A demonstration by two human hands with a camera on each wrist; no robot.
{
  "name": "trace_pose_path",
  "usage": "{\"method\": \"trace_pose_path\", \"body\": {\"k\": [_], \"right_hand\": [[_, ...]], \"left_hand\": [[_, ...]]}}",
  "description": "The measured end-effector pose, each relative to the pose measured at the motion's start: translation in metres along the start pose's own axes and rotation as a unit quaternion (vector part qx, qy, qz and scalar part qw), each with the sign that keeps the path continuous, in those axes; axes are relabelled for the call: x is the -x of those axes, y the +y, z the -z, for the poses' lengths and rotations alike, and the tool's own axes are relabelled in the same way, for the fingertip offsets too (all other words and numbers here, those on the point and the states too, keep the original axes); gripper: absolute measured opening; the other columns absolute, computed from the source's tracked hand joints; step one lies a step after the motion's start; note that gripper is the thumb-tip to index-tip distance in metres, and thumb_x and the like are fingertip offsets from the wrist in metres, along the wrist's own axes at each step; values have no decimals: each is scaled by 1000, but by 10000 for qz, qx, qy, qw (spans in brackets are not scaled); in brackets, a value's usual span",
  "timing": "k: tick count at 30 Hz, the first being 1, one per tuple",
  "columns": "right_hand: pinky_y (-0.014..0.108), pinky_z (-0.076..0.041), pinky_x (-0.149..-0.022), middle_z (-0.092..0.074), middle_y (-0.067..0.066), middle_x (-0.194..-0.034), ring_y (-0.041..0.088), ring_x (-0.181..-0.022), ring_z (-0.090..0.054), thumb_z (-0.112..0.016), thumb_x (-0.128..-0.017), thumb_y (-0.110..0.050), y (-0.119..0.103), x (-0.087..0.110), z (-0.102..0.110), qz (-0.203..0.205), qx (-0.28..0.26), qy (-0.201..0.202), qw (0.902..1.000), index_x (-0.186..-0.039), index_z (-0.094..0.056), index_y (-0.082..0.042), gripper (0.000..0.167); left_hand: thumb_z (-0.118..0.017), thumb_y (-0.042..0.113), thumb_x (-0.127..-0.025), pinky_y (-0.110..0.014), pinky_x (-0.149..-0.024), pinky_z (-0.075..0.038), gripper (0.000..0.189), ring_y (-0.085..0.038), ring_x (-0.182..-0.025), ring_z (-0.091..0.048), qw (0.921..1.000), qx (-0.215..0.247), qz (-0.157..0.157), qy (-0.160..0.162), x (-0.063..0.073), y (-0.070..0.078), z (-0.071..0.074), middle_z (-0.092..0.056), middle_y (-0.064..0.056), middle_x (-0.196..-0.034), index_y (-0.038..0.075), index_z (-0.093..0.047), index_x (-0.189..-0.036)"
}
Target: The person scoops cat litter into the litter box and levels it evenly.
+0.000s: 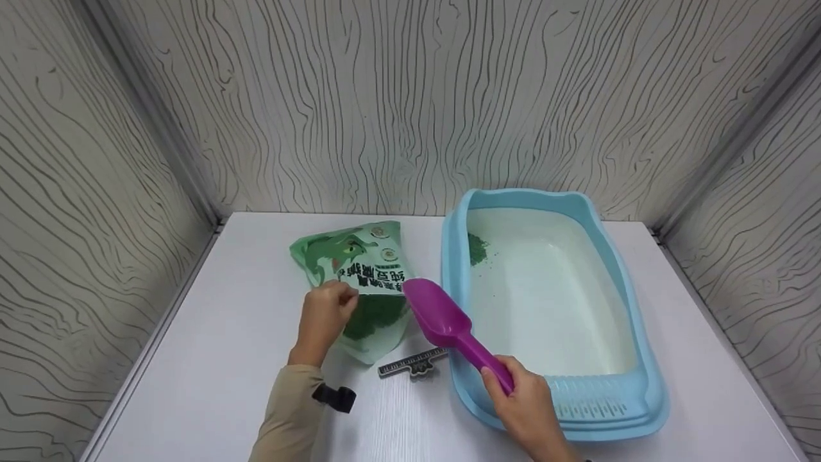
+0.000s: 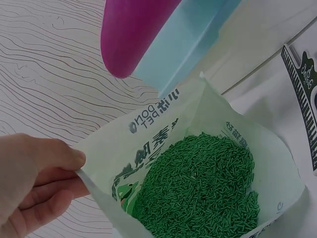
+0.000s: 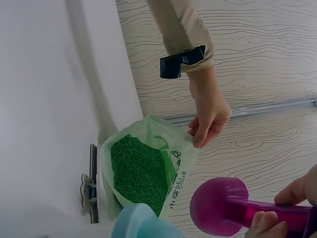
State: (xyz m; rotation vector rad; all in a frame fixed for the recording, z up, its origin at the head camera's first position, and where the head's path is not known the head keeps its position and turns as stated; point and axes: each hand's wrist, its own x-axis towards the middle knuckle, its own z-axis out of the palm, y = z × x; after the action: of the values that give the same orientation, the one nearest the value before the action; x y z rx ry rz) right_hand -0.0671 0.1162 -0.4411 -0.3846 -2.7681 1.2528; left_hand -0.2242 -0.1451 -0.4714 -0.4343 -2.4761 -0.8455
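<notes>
My left hand [image 1: 326,316] pinches the edge of a pale green litter bag [image 1: 375,247] between thumb and fingers, holding its mouth open. Green pellets [image 2: 198,186] fill much of the bag's inside, as the left wrist view shows. With its fingers around the handle, my right hand [image 1: 527,405] grips a magenta scoop [image 1: 439,311]. The scoop's bowl is beside the bag's mouth, between the bag and the litter box, and no pellets show in it. A light blue litter box [image 1: 619,269] stands to the right, with a small pile of green pellets [image 1: 476,249] at its left side.
A dark bag clip [image 1: 414,364] lies on the white table [image 1: 211,308] between the bag and the litter box. Wood-grain patterned walls [image 1: 397,102] rise behind the table and along both sides. Slots mark the litter box's front ledge [image 1: 593,398].
</notes>
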Motion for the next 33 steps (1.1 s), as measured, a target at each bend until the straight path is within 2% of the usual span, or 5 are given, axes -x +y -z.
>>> {"method": "trace_pose_path", "body": {"k": [10, 20, 27, 33], "right_hand": [[14, -36, -50, -57, 2, -71, 9, -59, -44, -65, -91, -24, -3, -1, -10, 36, 147, -198, 9997, -112, -63, 0, 32], [14, -31, -45, -54, -1, -65, 3, -53, -39, -64, -90, -20, -6, 1, -16, 451, 70, -226, 9987, -105, -65, -1, 25], [15, -33, -45, -53, -1, -65, 5, -54, -41, -62, -91, -22, -8, 4, -17, 172, -29, -454, 9988, -109, -64, -1, 27], [15, -34, -46, -51, -1, -65, 5, -54, -40, -62, -92, -24, -9, 9, -16, 191, -95, -606, 9979, -111, -63, 0, 30]], "left_hand": [[-74, 0, -78, -28, -60, -57, 5, -16, -67, -66, 10000, 33, 28, -34, 1, -1, 0, -70, -7, -72, 5, -72, -76], [-75, 3, -78, -29, -59, -57, 5, -17, -66, -68, 9998, -34, -189, 96, 1, -1, 0, -71, -8, -72, 5, -72, -74], [-74, 2, -77, -29, -59, -57, 5, -17, -66, -67, 9997, 22, -220, 130, 1, -2, 0, -71, -8, -71, 4, -72, -74], [-74, 2, -78, -28, -59, -57, 5, -17, -66, -67, 9997, 71, -207, 118, 1, -3, -1, -70, -8, -71, 5, -72, -74]]}}
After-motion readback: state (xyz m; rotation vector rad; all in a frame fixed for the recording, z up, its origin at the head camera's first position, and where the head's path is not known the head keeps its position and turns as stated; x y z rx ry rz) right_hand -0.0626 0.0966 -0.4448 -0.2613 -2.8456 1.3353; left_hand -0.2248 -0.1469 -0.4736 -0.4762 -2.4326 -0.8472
